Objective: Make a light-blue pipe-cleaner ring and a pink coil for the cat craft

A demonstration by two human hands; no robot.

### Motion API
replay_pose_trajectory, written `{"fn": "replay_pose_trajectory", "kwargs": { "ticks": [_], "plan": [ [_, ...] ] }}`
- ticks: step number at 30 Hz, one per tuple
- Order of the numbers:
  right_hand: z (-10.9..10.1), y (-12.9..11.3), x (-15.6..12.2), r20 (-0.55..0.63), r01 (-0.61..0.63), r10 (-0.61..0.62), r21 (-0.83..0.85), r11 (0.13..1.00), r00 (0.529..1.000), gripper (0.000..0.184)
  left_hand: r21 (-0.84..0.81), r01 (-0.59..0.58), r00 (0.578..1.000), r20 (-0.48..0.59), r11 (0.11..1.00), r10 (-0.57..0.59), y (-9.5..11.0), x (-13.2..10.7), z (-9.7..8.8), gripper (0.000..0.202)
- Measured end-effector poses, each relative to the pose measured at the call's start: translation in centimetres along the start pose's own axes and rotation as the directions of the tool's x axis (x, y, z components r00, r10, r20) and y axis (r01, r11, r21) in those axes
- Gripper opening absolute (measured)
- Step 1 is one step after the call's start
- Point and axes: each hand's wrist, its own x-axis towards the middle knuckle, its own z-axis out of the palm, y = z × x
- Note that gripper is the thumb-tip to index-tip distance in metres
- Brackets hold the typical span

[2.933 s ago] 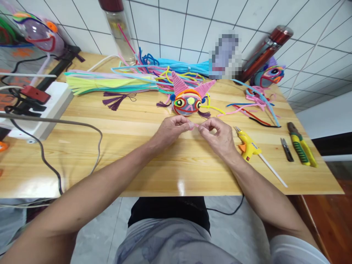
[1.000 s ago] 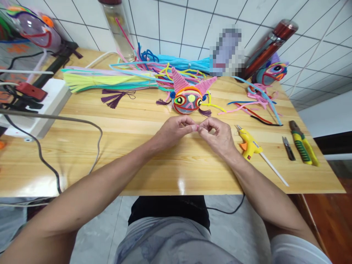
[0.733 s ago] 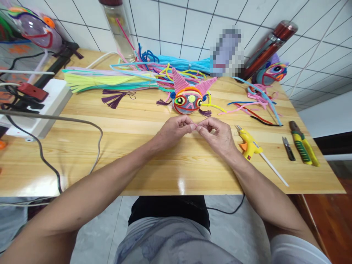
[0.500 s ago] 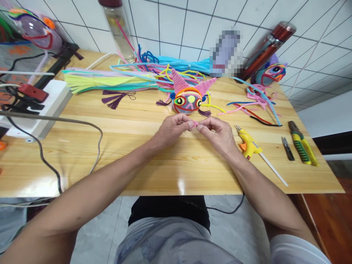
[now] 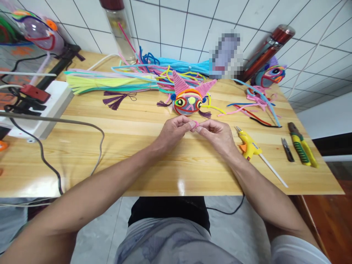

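My left hand (image 5: 173, 132) and my right hand (image 5: 217, 135) meet over the middle of the wooden table (image 5: 137, 161). Both are pinched shut on a small pink pipe-cleaner piece (image 5: 197, 124) held between their fingertips. Just beyond the hands lies a pipe-cleaner fish face (image 5: 188, 101) with pink horns, round eyes and purple tassels.
A yellow glue gun (image 5: 249, 146) lies right of my right hand, then small snips (image 5: 286, 149) and yellow-green pliers (image 5: 302, 149). Bundles of pipe cleaners (image 5: 115, 81) cover the back. A white power strip (image 5: 46, 110) and cables (image 5: 55, 161) sit left. Loose strands (image 5: 255, 106) lie back right.
My fingertips have closed tighter together on the pink piece, with small twisting shifts of the fingers. The hands have stayed at the same spot on the table.
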Motion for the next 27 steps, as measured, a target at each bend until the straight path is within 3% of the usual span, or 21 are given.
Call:
{"fn": "replay_pose_trajectory", "kwargs": {
  "ticks": [5,14,19,27],
  "plan": [
    [0.0,-0.3,-0.1,-0.007,0.01,-0.01,0.007,1.0,1.0,0.027,0.0,-0.043,0.999,-0.012,0.999,0.043,-0.2,0.0,0.1,0.023],
    [-0.4,0.5,0.2,-0.059,0.121,-0.132,-0.156,0.98,0.99,0.016,0.022,-0.045,0.999,-0.026,0.999,0.045,-0.3,-0.2,0.5,0.022],
    [-0.5,0.5,0.3,-0.081,0.171,-0.195,-0.24,0.955,0.977,0.015,0.14,-0.015,0.998,0.065,0.99,0.006,0.3,0.0,-0.1,0.023],
    [-0.4,0.6,0.3,0.014,0.366,-0.39,-0.372,0.853,0.921,0.014,0.3,-0.137,0.983,0.156,0.944,0.093,-0.6,0.9,-1.3,0.029]
  ]
}}
